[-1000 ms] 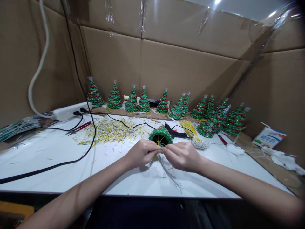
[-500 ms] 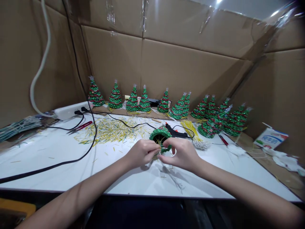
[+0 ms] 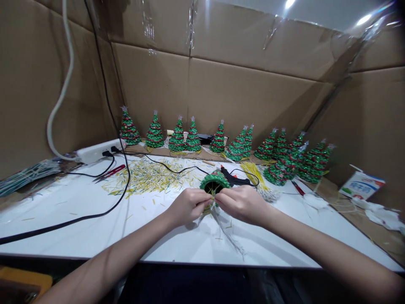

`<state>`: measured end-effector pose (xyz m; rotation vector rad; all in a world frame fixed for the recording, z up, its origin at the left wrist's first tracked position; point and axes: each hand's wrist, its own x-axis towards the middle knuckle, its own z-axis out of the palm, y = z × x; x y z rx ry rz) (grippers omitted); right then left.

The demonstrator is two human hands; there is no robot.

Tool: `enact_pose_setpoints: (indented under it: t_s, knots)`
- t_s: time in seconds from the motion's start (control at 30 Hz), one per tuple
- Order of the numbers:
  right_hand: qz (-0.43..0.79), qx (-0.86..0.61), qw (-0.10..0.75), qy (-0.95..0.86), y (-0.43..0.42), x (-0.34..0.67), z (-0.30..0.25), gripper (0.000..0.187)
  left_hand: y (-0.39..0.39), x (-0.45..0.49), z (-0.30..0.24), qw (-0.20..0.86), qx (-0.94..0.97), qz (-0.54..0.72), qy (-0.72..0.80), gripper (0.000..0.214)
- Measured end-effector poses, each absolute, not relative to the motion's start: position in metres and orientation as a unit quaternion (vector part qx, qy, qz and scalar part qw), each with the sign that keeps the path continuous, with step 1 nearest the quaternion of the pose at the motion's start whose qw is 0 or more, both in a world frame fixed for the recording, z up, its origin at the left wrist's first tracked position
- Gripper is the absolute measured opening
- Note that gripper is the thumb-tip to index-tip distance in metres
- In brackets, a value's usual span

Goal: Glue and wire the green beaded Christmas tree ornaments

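A small green Christmas tree lies on its side, its hollow base facing me. Thin yellow, green and whitish wires come out of the dark opening. My left hand pinches these wires just below the rim. Right beside it, my right hand is closed in a pinch at the same wires, fingertips nearly meeting those of the left. Which strand each hand grips is too small to tell. A bundle of pale wires trails toward me across the white tabletop.
Finished trees stand along the cardboard back wall. Wire clippings cover the left middle. A black glue gun and yellow wires lie behind the right hand. Red-handled scissors, a power strip and a black cable occupy the left.
My right hand's thumb and fingers, spread apart before, have come together on the wires. My left hand keeps its pinch. The whole view has shifted slightly.
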<state>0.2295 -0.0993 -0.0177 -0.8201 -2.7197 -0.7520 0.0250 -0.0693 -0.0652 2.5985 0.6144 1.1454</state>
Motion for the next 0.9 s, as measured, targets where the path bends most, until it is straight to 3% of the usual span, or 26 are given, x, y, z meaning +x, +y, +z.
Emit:
enact_pose_setpoints:
  t_s: [0.13, 0.33, 0.43, 0.7, 0.9]
  knots:
    - [-0.245, -0.285, 0.072, -0.924, -0.096, 0.23, -0.018, 0.017, -0.07, 0.024, -0.063, 0.114, 0.89, 0.385, 0.215, 0.026]
    - [-0.063, -0.372, 0.132, -0.917, -0.091, 0.224, -0.019, 0.011, -0.069, 0.023, -0.064, 0.105, 0.898, 0.373, 0.21, 0.028]
    - [-0.04, -0.362, 0.151, -0.919, -0.092, 0.226, -0.017, 0.012, -0.069, 0.024, -0.063, 0.114, 0.895, 0.375, 0.212, 0.029]
    - [-0.308, -0.179, 0.146, -0.923, -0.089, 0.236, -0.017, 0.017, -0.068, 0.025, -0.061, 0.164, 0.879, 0.387, 0.225, 0.027]
    - [-0.39, -0.097, 0.159, -0.902, -0.083, 0.241, -0.019, 0.018, -0.068, 0.026, -0.059, 0.198, 0.869, 0.394, 0.225, 0.026]
